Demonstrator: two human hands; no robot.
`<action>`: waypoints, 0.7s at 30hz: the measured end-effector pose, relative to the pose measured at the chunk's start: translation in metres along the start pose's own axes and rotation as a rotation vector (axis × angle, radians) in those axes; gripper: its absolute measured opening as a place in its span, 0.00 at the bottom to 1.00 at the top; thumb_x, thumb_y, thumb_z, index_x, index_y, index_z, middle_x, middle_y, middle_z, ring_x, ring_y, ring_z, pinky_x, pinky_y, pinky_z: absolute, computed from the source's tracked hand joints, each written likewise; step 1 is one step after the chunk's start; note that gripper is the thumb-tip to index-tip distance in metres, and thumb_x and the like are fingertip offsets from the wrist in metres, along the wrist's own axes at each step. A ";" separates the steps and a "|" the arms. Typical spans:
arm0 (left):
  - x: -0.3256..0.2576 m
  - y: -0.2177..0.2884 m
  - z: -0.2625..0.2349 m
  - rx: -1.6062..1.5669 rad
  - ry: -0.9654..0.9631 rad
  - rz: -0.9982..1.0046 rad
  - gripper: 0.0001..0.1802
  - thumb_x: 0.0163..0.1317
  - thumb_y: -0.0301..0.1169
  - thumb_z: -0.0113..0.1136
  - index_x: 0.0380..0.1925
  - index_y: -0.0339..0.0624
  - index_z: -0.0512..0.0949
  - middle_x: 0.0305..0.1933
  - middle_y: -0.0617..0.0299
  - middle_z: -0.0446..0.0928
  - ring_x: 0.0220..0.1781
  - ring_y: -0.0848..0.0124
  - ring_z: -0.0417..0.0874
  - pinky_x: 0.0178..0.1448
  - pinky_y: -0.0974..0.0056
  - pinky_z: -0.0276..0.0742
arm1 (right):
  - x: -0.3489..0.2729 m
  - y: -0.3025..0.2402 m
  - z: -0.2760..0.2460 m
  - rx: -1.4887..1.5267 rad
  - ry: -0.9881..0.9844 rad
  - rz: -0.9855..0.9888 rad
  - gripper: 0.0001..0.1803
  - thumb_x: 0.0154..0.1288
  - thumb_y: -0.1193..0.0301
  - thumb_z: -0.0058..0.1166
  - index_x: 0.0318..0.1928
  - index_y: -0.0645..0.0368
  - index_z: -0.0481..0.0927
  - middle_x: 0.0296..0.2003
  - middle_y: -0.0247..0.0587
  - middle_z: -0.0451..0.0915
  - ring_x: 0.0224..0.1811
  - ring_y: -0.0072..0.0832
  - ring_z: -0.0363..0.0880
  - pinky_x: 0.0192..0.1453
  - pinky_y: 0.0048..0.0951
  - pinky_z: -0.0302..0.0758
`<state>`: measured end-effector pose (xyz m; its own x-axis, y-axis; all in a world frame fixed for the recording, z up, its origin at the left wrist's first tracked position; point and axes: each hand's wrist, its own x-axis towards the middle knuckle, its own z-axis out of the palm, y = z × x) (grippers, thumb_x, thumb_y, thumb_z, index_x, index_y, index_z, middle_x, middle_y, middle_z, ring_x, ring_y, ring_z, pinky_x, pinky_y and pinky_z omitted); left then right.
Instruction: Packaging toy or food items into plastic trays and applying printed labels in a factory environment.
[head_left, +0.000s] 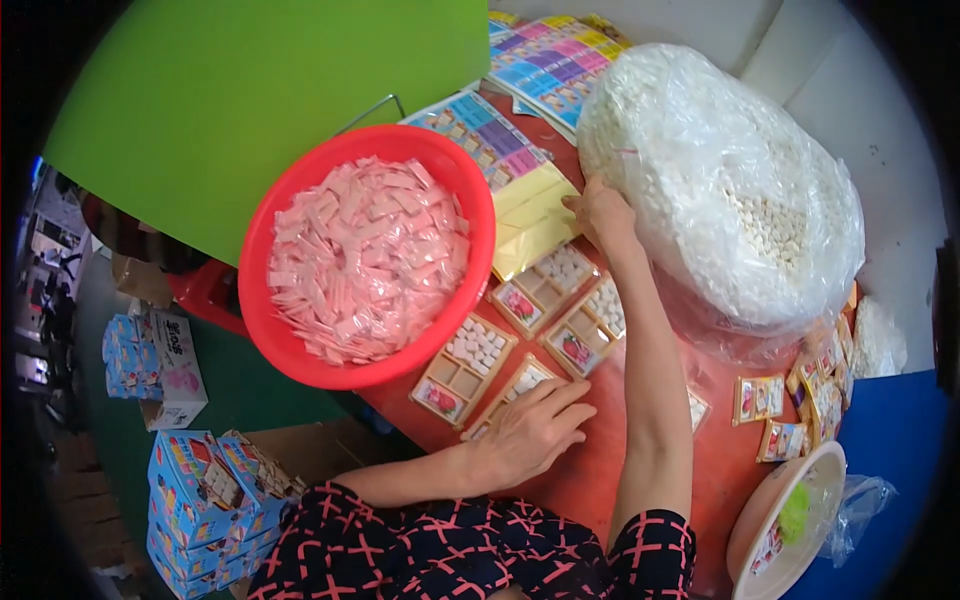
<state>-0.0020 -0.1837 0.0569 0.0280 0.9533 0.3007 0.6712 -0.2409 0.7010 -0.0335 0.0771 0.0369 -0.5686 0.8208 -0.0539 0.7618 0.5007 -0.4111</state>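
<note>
1. Basically, the right hand [605, 218] lies at the right edge of the yellow sheets [535, 220], which spread leftward from its fingertips; their long axis slants from lower left to upper right.
2. The bag [720, 170] of white pieces bulges close against the right of that hand; whether they touch, I cannot tell.
3. As for grip, the right fingers are bent at the sheets' edge, but whether they pinch one cannot be told. The left hand [530, 435] is palm down with loosely parted fingers; nothing shows between them.
4. Nearer the left hand is a tray [527, 380], partly covered by it, its long axis also running lower left to upper right.
5. Three more trays [463, 370] lie around, one to the left and two between the hands; their white pieces sit toward the far end, with a picture at the near end.
6. Hemming in the sheets on the left is the red basin [482, 230], heaped with pink packets [370, 255]; the bag crowds the right.
7. The right forearm crosses the red table [580, 470], hiding part of what lies beneath. Beyond it are wrapped packs [758, 398] and a pale bowl [745, 540].
</note>
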 end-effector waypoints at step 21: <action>0.193 -0.020 -0.167 0.689 0.553 0.550 0.24 0.42 0.27 0.65 0.43 0.52 0.73 0.47 0.65 0.74 0.57 0.60 0.68 0.59 0.56 0.56 | -0.113 0.031 -0.193 0.737 0.382 -0.596 0.07 0.49 0.84 0.53 0.30 0.64 0.79 0.28 0.30 0.72 0.33 0.18 0.69 0.40 0.19 0.64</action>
<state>-0.1336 -0.0255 0.2086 0.2313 0.4847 0.8436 0.9511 -0.2950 -0.0913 0.1142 0.0530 0.2060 -0.5575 0.5911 0.5829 -0.0663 0.6682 -0.7410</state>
